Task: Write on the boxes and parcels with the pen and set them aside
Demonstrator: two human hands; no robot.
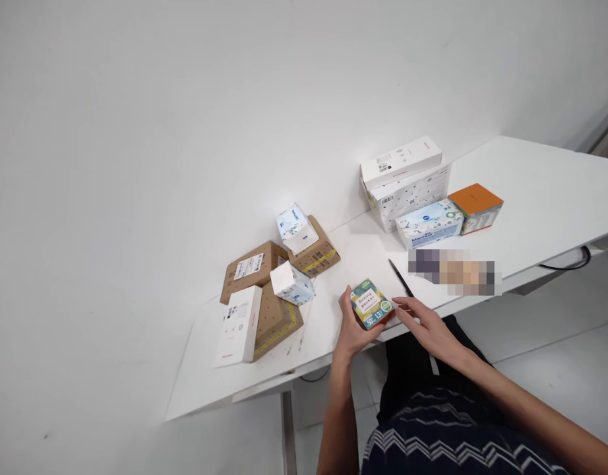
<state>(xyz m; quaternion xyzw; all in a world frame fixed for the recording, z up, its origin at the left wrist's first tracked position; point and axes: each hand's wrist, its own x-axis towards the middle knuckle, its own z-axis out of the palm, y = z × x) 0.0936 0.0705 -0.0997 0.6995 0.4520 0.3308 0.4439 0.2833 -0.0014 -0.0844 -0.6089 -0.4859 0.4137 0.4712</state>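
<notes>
A small green and yellow box [372, 305] with a white label reading "Binking" is held just over the front edge of the white table. My left hand [355, 328] grips it from the left side and below, thumb along the near edge. On the other side, the fingers of my right hand [427, 328] reach the box's right corner, fairly straight and apart, and seem to touch it lightly. A black pen [401, 278] lies on the table just beyond my right fingers.
On the left are brown cartons [279, 323], a long white box [239, 326] and tissue packs [293, 284]. Farther right stand stacked white boxes [407, 188], a blue-patterned tissue pack [429, 224] and an orange-topped box [476, 199]. A blurred patch covers something near the pen.
</notes>
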